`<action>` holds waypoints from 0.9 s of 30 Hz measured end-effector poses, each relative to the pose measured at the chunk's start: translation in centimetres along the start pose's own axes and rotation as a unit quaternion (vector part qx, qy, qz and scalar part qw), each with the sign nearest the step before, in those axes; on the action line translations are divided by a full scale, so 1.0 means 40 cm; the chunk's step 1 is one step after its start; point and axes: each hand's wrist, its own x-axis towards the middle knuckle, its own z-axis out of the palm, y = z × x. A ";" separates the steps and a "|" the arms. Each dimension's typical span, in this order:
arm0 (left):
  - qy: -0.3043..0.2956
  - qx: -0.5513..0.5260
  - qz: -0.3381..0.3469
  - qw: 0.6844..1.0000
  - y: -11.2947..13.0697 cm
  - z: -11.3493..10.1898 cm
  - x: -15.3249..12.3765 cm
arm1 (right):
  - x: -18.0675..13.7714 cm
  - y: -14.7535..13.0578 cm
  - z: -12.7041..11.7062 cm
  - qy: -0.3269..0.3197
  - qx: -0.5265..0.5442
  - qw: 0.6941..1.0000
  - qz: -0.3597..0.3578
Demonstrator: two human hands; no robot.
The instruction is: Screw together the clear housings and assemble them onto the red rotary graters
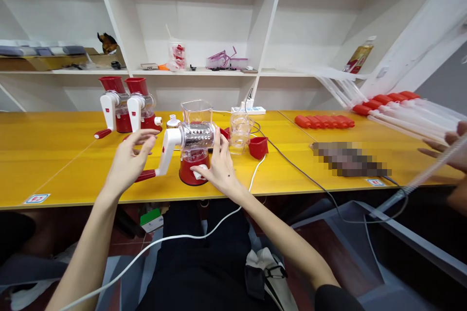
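1. We've got white shelving (197, 12) beyond our left hand (127, 161) and right hand (221, 169)!
2. The yellow table (54, 155) stretches beneath them.
3. A grater (197, 135) stands upright between our hands.
4. Our right hand, half-curled, holds its side.
5. Our left hand, loosely open, grips nothing near the crank handle (147, 175).

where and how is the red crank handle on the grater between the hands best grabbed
Probably around the red handle, coming from the left: it juts out that way from the lower end of the white arm, near the left hand, while the right hand is at the grater's opposite side.
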 end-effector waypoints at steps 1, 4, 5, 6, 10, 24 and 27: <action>-0.042 0.011 -0.004 0.999 -0.013 0.001 0.006 | -0.001 -0.003 0.002 -0.001 0.001 1.000 0.003; -0.170 0.016 -0.022 0.985 -0.024 -0.001 0.000 | 0.001 -0.003 0.004 -0.009 0.009 1.000 0.005; -0.186 0.012 -0.028 0.982 -0.020 -0.003 -0.005 | 0.005 0.001 0.003 -0.013 0.013 1.000 0.003; -0.192 0.010 -0.032 0.981 -0.015 -0.006 -0.011 | 0.009 0.006 0.000 -0.019 0.018 1.000 -0.002; -0.212 -0.016 -0.016 0.977 0.003 -0.003 -0.023 | 0.027 0.033 -0.017 -0.052 0.038 0.997 -0.029; -0.172 -0.047 0.045 0.983 0.092 0.102 -0.072 | 0.024 0.045 -0.009 -0.059 0.152 0.986 -0.026; -0.179 -0.091 0.050 0.978 0.070 0.108 -0.062 | 0.042 0.074 -0.012 -0.089 0.190 0.976 -0.056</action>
